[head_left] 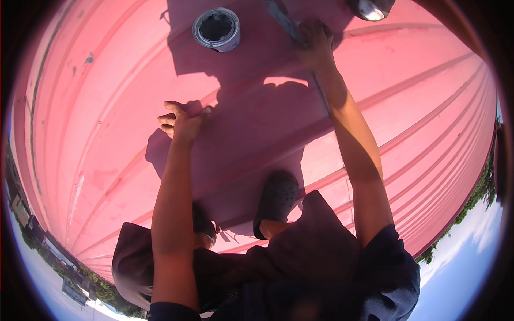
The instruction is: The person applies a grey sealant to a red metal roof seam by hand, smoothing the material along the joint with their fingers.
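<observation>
My right hand (316,45) reaches forward onto the pink metal roof (412,64), lying in shadow. Its fingers look curled; what they hold, if anything, is too dark to make out. Just ahead and left of the fingertips runs a bluish-grey strip or smear (282,20) on the roof. My left hand (183,124) is at the left, fingers apart, with nothing in it; I cannot tell whether it touches the roof. Beyond it stands an open, round metal can (230,45) with dark grey stuff inside and on its rim.
Raised ribs run across the roof. At the far right edge of the shadow sits a dark object with a shiny silvery part (370,9). My feet are on the roof, one in a dark perforated clog (278,195). Trees (484,184) and sky show past the roof edge.
</observation>
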### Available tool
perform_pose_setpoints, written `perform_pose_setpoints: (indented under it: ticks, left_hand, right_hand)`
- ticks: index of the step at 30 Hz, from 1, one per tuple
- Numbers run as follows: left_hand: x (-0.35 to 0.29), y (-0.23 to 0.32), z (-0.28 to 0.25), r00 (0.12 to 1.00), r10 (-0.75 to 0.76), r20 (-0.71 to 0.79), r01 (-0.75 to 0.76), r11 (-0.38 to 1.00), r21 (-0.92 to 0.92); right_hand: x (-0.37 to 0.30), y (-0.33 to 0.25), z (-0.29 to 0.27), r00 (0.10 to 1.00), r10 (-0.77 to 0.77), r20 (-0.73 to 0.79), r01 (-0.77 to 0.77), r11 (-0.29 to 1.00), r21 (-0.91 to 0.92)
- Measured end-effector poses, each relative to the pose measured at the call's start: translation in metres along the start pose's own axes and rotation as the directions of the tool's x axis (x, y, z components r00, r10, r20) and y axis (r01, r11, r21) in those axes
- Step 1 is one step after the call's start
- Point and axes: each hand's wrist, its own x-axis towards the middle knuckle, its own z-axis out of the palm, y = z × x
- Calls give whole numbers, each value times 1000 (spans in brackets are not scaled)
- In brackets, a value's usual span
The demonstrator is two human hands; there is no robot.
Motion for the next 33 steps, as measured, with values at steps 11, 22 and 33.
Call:
perform_pose_setpoints:
  ticks: [11, 22, 33]
  left_hand:
    - [3, 0, 2, 1000, -6, 17, 7, 998, -61]
    - [5, -3, 2, 1000, 15, 8, -15, 999, -36]
    - [3, -3, 3, 999, 35, 18, -33, 996, -81]
  right_hand:
    - [11, -69, -15, 887, 414, 206, -394, 909, -133]
    - [1, -84, -22, 929, 340, 144, -327, 939, -110]
    - [3, -70, -47, 942, 233, 242, -116, 902, -416]
